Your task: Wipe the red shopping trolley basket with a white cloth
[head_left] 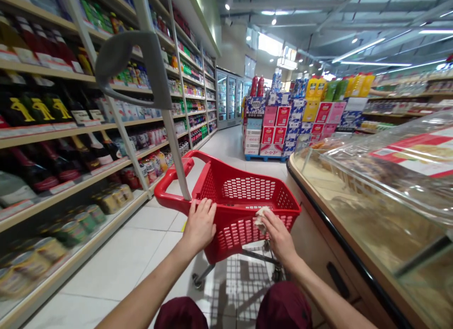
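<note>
A red plastic shopping cart (230,234) on castors stands crosswise before my knees, its basket pierced with rows of holes. My left hand (200,223) grips the near rim close to the handle end, thumb side hidden, fingers curled over the edge. Pressed to the outer side wall near the right end is a crumpled off-white cloth (261,218). My right hand (279,232) pinches this cloth against the basket. A grey metal pole (177,154) rises from the handle end and carries a grey plastic loop grip (159,69) at upper left.
Shelves of bottles and cans (85,126) line the left side. Close on the right runs a glass-topped display counter (318,201) with clear packages. Stacked drink cartons (276,126) stand on a blue pallet (264,157) ahead, with glass-door fridges (230,97) behind.
</note>
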The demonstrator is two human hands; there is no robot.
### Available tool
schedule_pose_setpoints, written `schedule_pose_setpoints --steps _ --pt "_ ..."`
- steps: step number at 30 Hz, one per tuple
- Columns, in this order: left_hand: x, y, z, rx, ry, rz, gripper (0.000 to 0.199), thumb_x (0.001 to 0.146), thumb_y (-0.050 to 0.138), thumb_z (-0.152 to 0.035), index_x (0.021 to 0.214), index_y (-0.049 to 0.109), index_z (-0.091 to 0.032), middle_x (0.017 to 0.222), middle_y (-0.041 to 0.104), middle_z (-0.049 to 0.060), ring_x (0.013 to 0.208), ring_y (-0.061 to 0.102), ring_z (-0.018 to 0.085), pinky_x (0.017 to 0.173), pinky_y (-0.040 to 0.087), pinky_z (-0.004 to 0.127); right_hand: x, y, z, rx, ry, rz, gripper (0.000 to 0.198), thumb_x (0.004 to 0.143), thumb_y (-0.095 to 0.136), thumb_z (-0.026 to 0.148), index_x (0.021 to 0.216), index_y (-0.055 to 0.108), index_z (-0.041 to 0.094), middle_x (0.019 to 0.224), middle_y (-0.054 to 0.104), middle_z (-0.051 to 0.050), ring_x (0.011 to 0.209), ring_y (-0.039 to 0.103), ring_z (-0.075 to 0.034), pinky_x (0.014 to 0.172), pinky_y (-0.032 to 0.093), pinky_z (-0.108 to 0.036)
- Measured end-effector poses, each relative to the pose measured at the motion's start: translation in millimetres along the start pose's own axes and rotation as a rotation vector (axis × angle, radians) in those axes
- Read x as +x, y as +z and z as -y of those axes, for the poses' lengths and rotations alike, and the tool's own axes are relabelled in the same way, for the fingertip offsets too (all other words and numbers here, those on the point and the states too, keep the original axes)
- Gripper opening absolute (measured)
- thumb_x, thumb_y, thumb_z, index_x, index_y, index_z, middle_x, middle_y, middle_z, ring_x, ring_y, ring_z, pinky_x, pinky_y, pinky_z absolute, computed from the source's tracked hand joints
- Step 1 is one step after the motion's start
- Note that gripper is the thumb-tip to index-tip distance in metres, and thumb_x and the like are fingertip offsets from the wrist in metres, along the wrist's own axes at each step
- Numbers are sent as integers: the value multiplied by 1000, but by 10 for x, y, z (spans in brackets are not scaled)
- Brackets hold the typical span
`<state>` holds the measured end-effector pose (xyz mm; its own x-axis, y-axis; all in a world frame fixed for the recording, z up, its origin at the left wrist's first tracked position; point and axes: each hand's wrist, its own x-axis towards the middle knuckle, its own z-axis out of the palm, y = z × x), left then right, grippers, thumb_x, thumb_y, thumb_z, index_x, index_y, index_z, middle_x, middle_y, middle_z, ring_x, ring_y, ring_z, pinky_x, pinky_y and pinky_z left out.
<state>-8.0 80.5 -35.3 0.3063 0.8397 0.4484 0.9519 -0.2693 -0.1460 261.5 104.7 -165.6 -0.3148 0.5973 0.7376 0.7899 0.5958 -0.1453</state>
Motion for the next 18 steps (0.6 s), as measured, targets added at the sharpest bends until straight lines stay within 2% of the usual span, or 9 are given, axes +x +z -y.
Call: schedule_pose_setpoints --steps 3,5,10,12,15,18 --pt "17 8 13 -3 1 4 46 67 50 -21 113 50 -15 119 51 13 113 42 27 100 23 46 -110 -21 -179 -41 21 120 39 77 37 8 107 59 21 115 57 -7 109 50 -18 90 43 -37" --pt "11 10 19 -12 27 0 48 66 51 -21 114 49 -15 120 51 12 114 41 26 101 23 44 -184 -43 -248 -43 60 162 40 76 38 7 106 60 22 112 58 -7 106 52 -18 88 44 -36" --pt "-20 7 0 -4 21 -23 48 67 50 -20 114 49 -15 119 51 13 114 41 27 101 22 44 -133 -124 -266 -35 189 -11 49 72 33 5 117 50 16 129 43 -9 120 37 -19 97 35 -41" --pt "-22 -1 -9 2 9 -21 47 67 49 -20 114 50 -13 119 51 13 114 41 27 101 23 45 -178 -96 -271 -84 227 -12 48 72 33 5 113 54 15 124 48 -11 116 43 -20 93 39 -40" --pt "-25 -14 -8 -4 11 -11 47 67 48 -19 113 50 -13 120 51 13 114 41 26 100 25 44 -340 -35 -330 -118 224 80 42 72 35 7 103 61 18 111 59 -8 104 53 -19 86 45 -35" --pt "-38 -20 -7 -9 21 -14 47 67 48 -19 113 51 -14 120 51 12 114 42 26 100 25 43 -391 -67 -469 -89 265 -6 44 72 34 8 107 58 19 117 55 -7 110 48 -19 90 41 -35"
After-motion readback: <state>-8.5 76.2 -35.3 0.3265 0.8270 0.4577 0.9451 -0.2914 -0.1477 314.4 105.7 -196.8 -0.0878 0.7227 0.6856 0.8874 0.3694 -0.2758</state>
